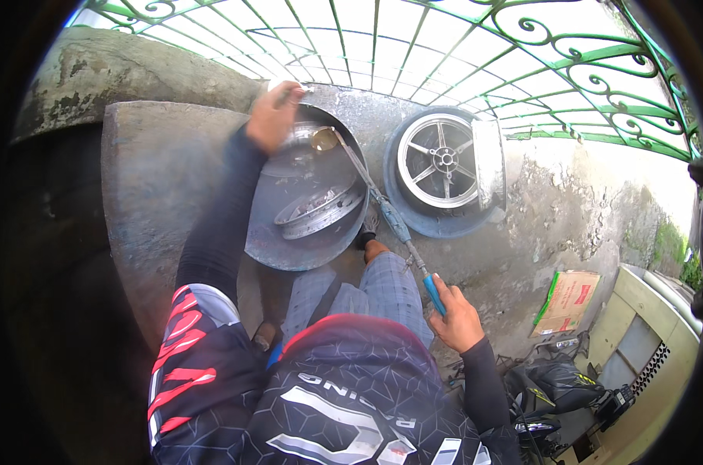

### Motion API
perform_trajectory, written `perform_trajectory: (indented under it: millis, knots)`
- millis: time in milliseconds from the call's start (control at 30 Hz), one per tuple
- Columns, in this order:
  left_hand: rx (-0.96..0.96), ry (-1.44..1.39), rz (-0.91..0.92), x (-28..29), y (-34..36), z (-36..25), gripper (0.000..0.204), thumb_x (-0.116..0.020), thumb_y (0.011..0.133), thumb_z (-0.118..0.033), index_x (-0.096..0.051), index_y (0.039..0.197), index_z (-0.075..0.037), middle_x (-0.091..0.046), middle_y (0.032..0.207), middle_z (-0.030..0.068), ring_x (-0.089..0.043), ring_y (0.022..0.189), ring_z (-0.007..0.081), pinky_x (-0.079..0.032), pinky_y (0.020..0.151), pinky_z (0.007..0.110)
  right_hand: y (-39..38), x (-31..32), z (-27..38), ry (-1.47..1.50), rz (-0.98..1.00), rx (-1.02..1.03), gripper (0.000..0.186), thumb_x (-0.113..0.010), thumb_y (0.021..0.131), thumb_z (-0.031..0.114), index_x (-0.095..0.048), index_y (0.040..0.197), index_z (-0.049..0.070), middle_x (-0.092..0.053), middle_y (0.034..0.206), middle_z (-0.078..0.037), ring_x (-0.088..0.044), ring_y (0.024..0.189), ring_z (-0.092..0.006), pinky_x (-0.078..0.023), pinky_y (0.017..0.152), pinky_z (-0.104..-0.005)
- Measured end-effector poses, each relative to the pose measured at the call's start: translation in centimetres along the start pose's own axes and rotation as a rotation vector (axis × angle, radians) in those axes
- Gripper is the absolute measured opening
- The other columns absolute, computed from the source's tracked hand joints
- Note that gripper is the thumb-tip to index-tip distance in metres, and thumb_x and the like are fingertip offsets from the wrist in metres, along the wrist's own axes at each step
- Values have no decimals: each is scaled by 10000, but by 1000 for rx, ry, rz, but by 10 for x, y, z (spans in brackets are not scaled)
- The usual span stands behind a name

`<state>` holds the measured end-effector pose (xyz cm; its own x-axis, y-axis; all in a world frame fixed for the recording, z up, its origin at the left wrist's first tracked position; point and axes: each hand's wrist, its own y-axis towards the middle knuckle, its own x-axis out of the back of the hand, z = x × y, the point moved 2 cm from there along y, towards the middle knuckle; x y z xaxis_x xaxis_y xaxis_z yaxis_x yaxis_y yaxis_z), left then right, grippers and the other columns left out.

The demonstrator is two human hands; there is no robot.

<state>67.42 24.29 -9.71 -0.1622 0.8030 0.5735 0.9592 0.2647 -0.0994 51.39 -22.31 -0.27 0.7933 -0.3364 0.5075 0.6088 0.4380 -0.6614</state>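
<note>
My right hand (457,319) is wrapped round the blue grip of a long-handled tool (392,219), its shaft bound with grey-blue wrapping partway up. A small round yellowish-brown cup or scoop (325,139) is at its far end, over a wide dark basin (278,246). My left hand (274,120), blurred, is closed above the basin's far left edge. A small whitish bit shows at its fingers, too smeared to name. Inside the basin a metal wheel rim (319,213) lies tilted at the near side. Another pale metal part (299,136) is partly hidden behind my left hand.
A silver spoked wheel (444,160) rests on a blue-grey round base at the right, beside a whitish rectangular piece (488,164). Green metal grillwork (522,46) runs along the far side. Flattened cardboard (567,302) and dark bags (556,381) lie lower right.
</note>
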Motion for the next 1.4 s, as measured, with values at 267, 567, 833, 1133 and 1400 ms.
perform_trajectory:
  millis: [267,567,833,1133,1400]
  knots:
    - [-162,-561,-816,98,-91,-2,307,-530,1040,-333,-485,902,-62,-455,743,26,-451,632,116,-487,615,320,11,6,1,-14,-48,15,767,-654,783,116,-392,1504,144,-575,1080,-199,-608,966,-425,-507,827,-468]
    - [-77,-780,-1221,132,-159,-62,160,-634,921,-128,-517,833,-63,-406,592,-26,-317,483,60,-275,447,244,-2,-11,5,-103,-153,130,760,-639,784,119,-393,1504,131,-590,1187,-229,-584,1103,-422,-473,943,-459]
    - [-420,-714,-1314,229,-209,-222,246,-739,839,-130,-498,827,-83,-350,599,-44,-288,498,60,-250,467,234,13,-9,-9,-53,-114,213,745,-643,795,137,-395,1496,89,-586,1271,-257,-564,1181,-423,-453,996,-453]
    - [-411,-530,-1566,316,-232,-325,419,-819,764,-73,-411,676,-98,-339,652,-21,-295,504,90,-265,465,236,138,18,-5,-220,43,287,679,-622,782,187,-465,1423,32,-624,1169,-305,-605,1102,-448,-475,960,-485]
    - [-304,-465,-1578,351,-245,-348,424,-836,767,-70,-415,721,-74,-317,661,-15,-301,514,101,-271,455,241,213,8,44,-436,132,291,571,-603,843,223,-488,1365,20,-631,1156,-308,-634,1073,-442,-506,932,-506]
